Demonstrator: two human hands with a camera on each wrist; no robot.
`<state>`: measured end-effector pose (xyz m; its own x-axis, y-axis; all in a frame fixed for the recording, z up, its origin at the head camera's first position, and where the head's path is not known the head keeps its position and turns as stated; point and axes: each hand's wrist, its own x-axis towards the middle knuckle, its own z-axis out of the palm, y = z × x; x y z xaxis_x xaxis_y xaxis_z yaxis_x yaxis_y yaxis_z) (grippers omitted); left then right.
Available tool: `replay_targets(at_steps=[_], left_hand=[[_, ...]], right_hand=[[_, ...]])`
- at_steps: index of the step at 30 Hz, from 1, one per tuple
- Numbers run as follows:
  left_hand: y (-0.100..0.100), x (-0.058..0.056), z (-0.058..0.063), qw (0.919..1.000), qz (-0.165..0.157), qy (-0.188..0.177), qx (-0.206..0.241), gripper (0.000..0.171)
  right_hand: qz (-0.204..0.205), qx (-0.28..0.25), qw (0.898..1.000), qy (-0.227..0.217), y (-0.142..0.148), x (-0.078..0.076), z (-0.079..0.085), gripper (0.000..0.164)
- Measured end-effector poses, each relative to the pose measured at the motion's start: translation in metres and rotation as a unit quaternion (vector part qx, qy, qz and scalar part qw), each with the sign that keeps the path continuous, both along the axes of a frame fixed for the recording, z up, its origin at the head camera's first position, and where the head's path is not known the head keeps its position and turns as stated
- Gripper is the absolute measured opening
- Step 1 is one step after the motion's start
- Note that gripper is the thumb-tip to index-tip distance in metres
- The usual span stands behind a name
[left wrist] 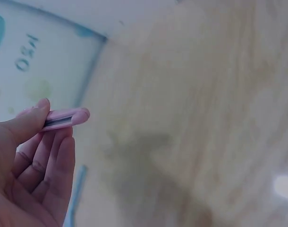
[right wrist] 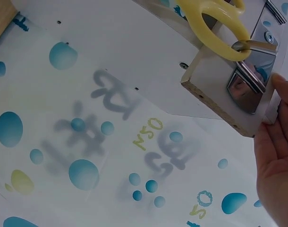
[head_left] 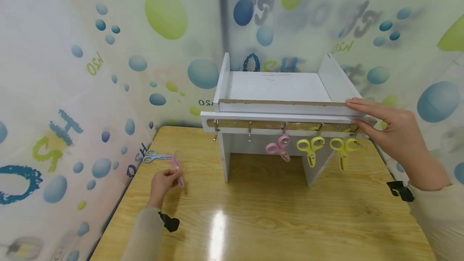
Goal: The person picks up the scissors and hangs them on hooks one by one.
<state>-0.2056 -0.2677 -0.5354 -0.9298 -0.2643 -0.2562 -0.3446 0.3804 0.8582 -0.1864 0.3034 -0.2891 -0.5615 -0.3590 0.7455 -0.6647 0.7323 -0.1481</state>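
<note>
My left hand pinches a pair of pink scissors between thumb and fingers, at the left of the table. In the left wrist view the end of the pink scissors points away from the hand. Blue scissors lie just beyond. My right hand grips the right end of a white shelf, fingers on top and thumb on the front hook rail. Another pair of pink scissors and two yellow pairs, one mid-right and one rightmost, hang from hooks.
Two bare hooks, the leftmost and its neighbour, are on the rail's left. The shelf stands on the wooden table on side panels. Patterned sheeting closes off the back and left.
</note>
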Motion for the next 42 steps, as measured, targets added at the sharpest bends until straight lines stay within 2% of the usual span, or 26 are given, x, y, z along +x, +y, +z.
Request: replay_targets(at_steps=[4,7,11,16,23,28,32,36,39,42], left_hand=[[0.016,0.000,0.026,0.9983,-0.008,0.029,0.051,0.029],[0.028,0.004,0.049,0.9957,-0.029,0.060,0.064,0.030],[0.043,0.011,0.076,0.9899,-0.061,0.098,0.082,0.030],[0.057,0.021,0.100,0.9777,-0.105,0.157,0.092,0.028],[0.082,0.031,0.134,0.9639,-0.126,0.210,0.104,0.021],[0.093,0.035,0.146,0.9500,-0.151,0.251,0.108,0.012],[0.102,0.038,0.151,0.9358,-0.196,0.275,0.103,0.010],[0.114,0.039,0.153,0.9262,-0.232,0.281,0.096,0.011],[0.124,0.040,0.152,0.9224,-0.249,0.281,0.089,0.010],[0.134,0.040,0.150,0.9154,-0.269,0.283,0.099,0.010]], right_hand=[[0.003,-0.004,1.000,0.000,0.000,0.000,-0.001,0.034],[0.003,-0.005,1.000,0.000,0.000,0.000,-0.002,0.033],[0.001,-0.004,1.000,0.000,0.000,-0.001,-0.002,0.043],[0.004,-0.009,1.000,0.001,-0.001,0.000,-0.002,0.057],[0.011,-0.018,1.000,0.005,-0.002,0.000,-0.002,0.054],[0.005,-0.015,1.000,-0.005,0.000,0.000,-0.001,0.056],[-0.001,-0.010,1.000,-0.004,0.000,-0.001,-0.001,0.064],[-0.005,-0.006,1.000,-0.003,0.002,-0.001,-0.002,0.065],[-0.006,-0.004,1.000,-0.003,0.002,-0.002,-0.002,0.063],[-0.005,-0.004,1.000,-0.013,0.002,0.000,-0.001,0.062]])
